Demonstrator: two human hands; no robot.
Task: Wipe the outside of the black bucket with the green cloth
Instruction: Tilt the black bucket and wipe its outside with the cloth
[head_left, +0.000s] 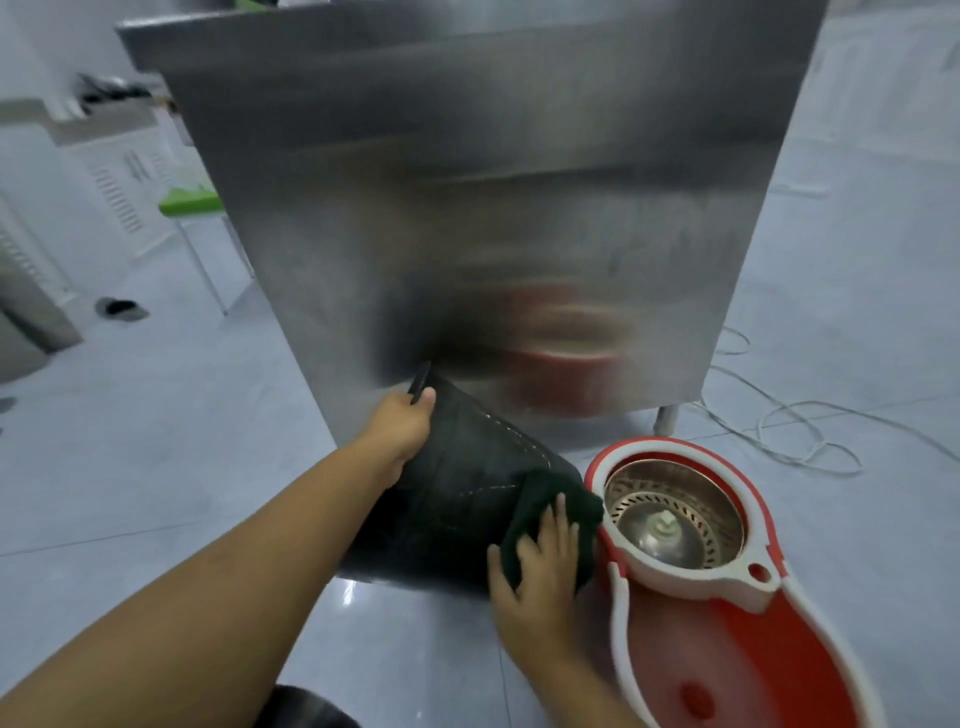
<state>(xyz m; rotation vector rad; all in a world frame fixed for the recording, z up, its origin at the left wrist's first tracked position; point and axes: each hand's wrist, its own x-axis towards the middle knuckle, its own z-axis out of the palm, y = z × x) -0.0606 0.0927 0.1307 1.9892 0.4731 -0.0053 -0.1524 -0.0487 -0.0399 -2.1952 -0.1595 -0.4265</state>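
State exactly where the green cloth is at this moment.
In the head view, the green cloth lies low and centre-right, pressed under the right hand against the black bucket, beside the red mop bucket.

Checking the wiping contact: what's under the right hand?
The green cloth lies under the right hand, pressed against the black bucket; the bucket surface beneath is hidden.

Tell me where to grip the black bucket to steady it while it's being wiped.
Grip the far end of the black bucket, where the left hand already grasps it, coming from its left side. The bucket lies tilted on the floor, and the right hand presses the green cloth against its right flank, so that side is probably best kept free.
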